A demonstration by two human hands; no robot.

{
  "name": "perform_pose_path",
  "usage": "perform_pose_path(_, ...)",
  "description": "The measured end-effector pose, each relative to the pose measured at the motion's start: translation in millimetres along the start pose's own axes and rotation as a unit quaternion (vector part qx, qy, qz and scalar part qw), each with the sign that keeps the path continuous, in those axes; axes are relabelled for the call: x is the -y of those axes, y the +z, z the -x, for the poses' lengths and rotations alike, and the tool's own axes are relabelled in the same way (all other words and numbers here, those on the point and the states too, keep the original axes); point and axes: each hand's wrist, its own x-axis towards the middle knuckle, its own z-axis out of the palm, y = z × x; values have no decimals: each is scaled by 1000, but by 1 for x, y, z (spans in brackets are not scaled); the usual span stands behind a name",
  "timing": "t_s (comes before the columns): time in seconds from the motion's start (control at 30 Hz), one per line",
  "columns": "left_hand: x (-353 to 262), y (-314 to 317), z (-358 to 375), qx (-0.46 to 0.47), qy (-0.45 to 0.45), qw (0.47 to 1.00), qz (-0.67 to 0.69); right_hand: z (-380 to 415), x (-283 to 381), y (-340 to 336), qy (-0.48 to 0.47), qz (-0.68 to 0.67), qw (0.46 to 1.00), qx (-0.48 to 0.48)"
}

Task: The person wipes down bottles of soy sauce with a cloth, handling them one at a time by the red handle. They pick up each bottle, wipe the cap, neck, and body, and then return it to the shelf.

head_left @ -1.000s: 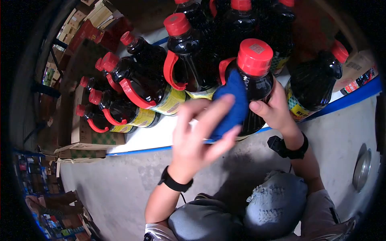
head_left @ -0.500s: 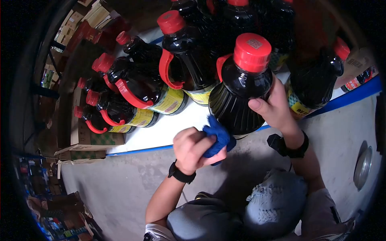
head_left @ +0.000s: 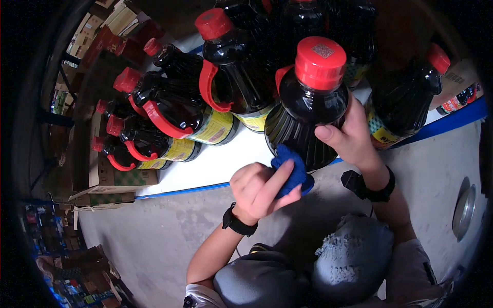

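Note:
A large dark bottle with a red cap stands tilted at the front of the white shelf. Around its right side is my right hand, thumb on the dark ribbed body. My left hand grips a blue cloth, which lies against the lower front of that bottle. Just left of it stands another dark bottle with a red handle and yellow label. One more dark bottle is to the right of my right hand.
Several red-capped bottles line the white shelf, which has a blue edge. A cardboard box is at its left end. Stacked goods stand far left. A round metal object is on the grey floor at right.
My left hand and the blue cloth have moved slightly right along the bottle's lower front. My right hand keeps its hold on the bottle.

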Motion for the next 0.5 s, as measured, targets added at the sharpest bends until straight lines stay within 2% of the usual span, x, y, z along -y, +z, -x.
perform_pose_path(0.07,4,4,5,-10,-13,1000,-8,0,1,1,9,12,1000,-1)
perform_pose_path(0.13,11,10,16,-24,31,999,6,-1,0,2,2,-3,1000,-15)
perform_pose_path(0.23,8,2,12,-22,27,999,-7,-1,-1,1,-3,-4,1000,-26)
perform_pose_path(0.27,4,-4,3,-15,13,1000,-16,0,-1,0,1,9,1000,-22)
perform_pose_path(0.3,-1,-9,0,6,-40,999,-32,0,0,1,2,8,1000,-23)
perform_pose_path(0.37,-7,-4,-10,-31,-77,996,-31,0,1,1,-13,17,1000,-4)
perform_pose_path(0.5,2,-3,5,-7,-20,1000,-21,-1,0,1,-7,7,1000,-21)
